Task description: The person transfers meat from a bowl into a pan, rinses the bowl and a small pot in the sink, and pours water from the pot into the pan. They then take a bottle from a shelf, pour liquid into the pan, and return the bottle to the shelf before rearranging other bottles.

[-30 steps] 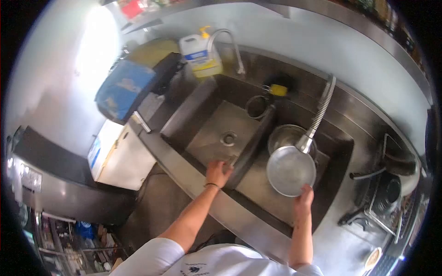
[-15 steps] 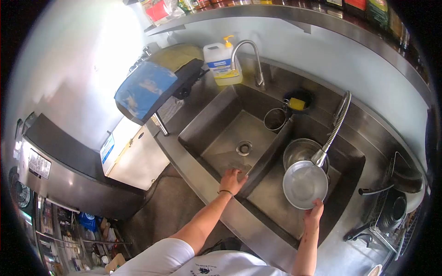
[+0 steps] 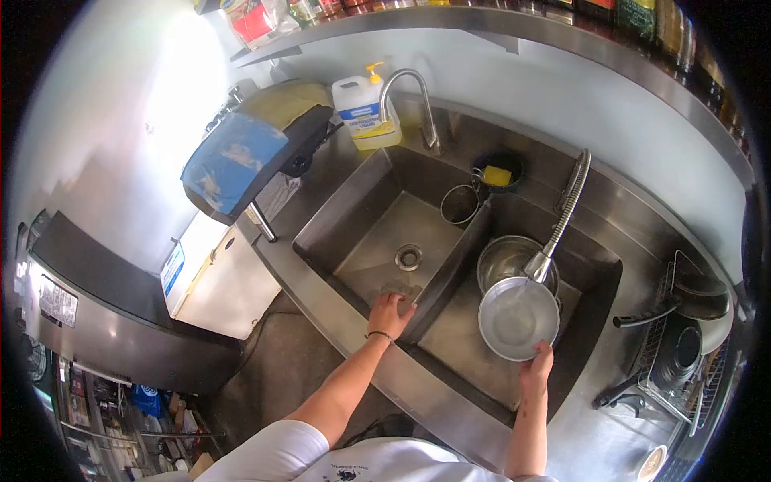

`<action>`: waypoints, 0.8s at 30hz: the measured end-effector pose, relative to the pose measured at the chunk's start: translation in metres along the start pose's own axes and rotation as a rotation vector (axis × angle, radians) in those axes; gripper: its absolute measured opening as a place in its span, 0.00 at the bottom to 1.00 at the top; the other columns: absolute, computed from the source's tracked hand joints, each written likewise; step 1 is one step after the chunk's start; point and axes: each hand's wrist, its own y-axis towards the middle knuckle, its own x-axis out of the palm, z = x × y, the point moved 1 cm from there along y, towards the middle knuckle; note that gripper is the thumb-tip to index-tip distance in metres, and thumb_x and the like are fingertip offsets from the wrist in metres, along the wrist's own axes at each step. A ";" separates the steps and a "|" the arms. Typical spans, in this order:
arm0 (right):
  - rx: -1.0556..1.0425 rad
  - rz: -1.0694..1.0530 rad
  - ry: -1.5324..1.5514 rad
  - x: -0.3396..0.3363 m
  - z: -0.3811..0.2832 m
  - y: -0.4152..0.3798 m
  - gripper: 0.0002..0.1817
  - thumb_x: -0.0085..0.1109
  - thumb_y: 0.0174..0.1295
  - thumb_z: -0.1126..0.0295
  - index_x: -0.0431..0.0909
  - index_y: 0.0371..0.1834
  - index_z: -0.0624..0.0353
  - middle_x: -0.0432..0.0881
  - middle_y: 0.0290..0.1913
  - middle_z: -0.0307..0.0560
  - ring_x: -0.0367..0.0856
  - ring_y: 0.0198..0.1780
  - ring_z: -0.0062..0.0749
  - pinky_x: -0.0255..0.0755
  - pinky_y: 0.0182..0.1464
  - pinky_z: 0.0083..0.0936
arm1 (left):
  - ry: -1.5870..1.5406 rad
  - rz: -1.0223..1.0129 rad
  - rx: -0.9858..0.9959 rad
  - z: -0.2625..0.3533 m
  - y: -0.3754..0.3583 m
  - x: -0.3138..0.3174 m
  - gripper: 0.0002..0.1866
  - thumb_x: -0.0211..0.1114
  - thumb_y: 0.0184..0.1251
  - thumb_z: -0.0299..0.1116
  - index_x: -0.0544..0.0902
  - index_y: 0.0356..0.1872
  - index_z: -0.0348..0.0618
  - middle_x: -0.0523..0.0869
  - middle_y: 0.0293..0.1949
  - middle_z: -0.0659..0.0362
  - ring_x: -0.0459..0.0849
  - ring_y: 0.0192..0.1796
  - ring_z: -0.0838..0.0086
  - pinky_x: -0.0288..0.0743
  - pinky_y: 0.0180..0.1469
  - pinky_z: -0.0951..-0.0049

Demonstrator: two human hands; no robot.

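Below, right hand grips rim of round, shiny metal pan under coiled spray hose, over right basin. Left hand, fingers spread, rests on steel sink divider. Water barely discernible.

1. The round metal pan under the spray nozzle now shows water pooled on its face; a second ago it looked dry.
2. The right hand has shifted slightly along the pan's near rim.
3. The left hand has spread its fingers wider on the sink's front edge.
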 end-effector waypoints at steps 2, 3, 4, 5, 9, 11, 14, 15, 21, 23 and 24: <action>0.008 -0.016 -0.028 -0.010 0.002 0.005 0.16 0.48 0.45 0.71 0.69 0.40 0.57 0.74 0.39 0.41 0.76 0.40 0.33 0.73 0.40 0.32 | -0.004 -0.001 -0.006 0.000 0.000 0.000 0.19 0.63 0.58 0.48 0.79 0.40 0.45 0.79 0.44 0.55 0.74 0.52 0.60 0.70 0.55 0.63; 0.015 -0.032 -0.056 -0.013 0.004 0.009 0.17 0.48 0.45 0.71 0.69 0.41 0.58 0.74 0.40 0.42 0.76 0.42 0.34 0.74 0.42 0.34 | -0.009 0.004 -0.002 0.001 0.001 0.001 0.19 0.63 0.58 0.48 0.79 0.40 0.45 0.79 0.44 0.55 0.74 0.52 0.60 0.70 0.55 0.63; 0.009 -0.033 -0.056 -0.014 0.007 0.013 0.17 0.48 0.45 0.71 0.69 0.41 0.58 0.74 0.40 0.42 0.76 0.42 0.34 0.74 0.42 0.34 | -0.005 0.013 -0.002 0.000 0.000 0.000 0.18 0.63 0.58 0.48 0.79 0.40 0.44 0.79 0.44 0.54 0.74 0.52 0.59 0.69 0.55 0.63; -0.018 -0.044 0.031 -0.009 0.008 0.010 0.17 0.48 0.45 0.71 0.69 0.42 0.58 0.74 0.40 0.42 0.76 0.43 0.34 0.74 0.42 0.34 | -0.002 0.022 -0.001 0.001 0.000 -0.001 0.18 0.63 0.58 0.48 0.79 0.40 0.44 0.79 0.43 0.54 0.74 0.52 0.59 0.69 0.55 0.63; -0.057 -0.022 0.129 0.006 -0.001 -0.009 0.17 0.48 0.45 0.71 0.70 0.41 0.58 0.74 0.40 0.41 0.76 0.43 0.33 0.74 0.41 0.34 | -0.036 -0.052 -0.010 0.000 0.000 -0.002 0.22 0.61 0.61 0.51 0.77 0.41 0.40 0.78 0.46 0.51 0.72 0.54 0.57 0.67 0.58 0.61; -0.036 -0.083 0.151 0.000 0.001 -0.003 0.16 0.47 0.45 0.71 0.70 0.41 0.57 0.74 0.40 0.41 0.76 0.43 0.32 0.74 0.41 0.32 | -0.033 0.026 0.005 0.001 0.000 -0.001 0.19 0.64 0.57 0.48 0.79 0.39 0.43 0.80 0.44 0.53 0.75 0.52 0.60 0.69 0.56 0.63; -0.028 -0.048 0.052 -0.005 0.002 0.003 0.16 0.47 0.45 0.71 0.70 0.40 0.57 0.74 0.40 0.41 0.76 0.42 0.32 0.73 0.42 0.31 | -0.043 0.001 -0.006 0.002 0.000 -0.003 0.20 0.63 0.58 0.49 0.79 0.40 0.42 0.79 0.44 0.53 0.75 0.52 0.60 0.69 0.56 0.63; -0.022 -0.053 0.059 -0.005 0.002 0.003 0.17 0.47 0.45 0.72 0.70 0.41 0.58 0.74 0.39 0.41 0.76 0.42 0.32 0.73 0.42 0.30 | -0.047 -0.003 -0.003 0.001 -0.001 -0.001 0.20 0.63 0.58 0.49 0.79 0.40 0.42 0.79 0.44 0.53 0.75 0.52 0.60 0.69 0.56 0.63; -0.051 -0.105 0.113 0.004 -0.001 -0.005 0.22 0.46 0.45 0.73 0.69 0.49 0.61 0.75 0.43 0.43 0.77 0.44 0.34 0.74 0.45 0.31 | 0.004 -0.003 0.030 -0.002 0.000 0.003 0.22 0.62 0.58 0.51 0.79 0.41 0.43 0.80 0.44 0.54 0.75 0.51 0.59 0.70 0.54 0.61; -0.070 -0.107 0.153 -0.001 0.006 0.005 0.24 0.46 0.46 0.73 0.68 0.51 0.62 0.76 0.44 0.44 0.77 0.46 0.35 0.74 0.46 0.32 | 0.024 0.005 -0.011 0.001 -0.001 0.002 0.22 0.62 0.58 0.52 0.78 0.42 0.43 0.79 0.44 0.53 0.75 0.51 0.58 0.69 0.55 0.60; -0.076 -0.132 0.142 -0.002 0.009 0.009 0.28 0.45 0.47 0.73 0.66 0.57 0.57 0.75 0.47 0.42 0.76 0.46 0.31 0.74 0.42 0.28 | -0.012 -0.016 -0.030 0.004 -0.001 -0.001 0.23 0.62 0.58 0.52 0.78 0.42 0.42 0.79 0.44 0.52 0.75 0.51 0.56 0.69 0.54 0.59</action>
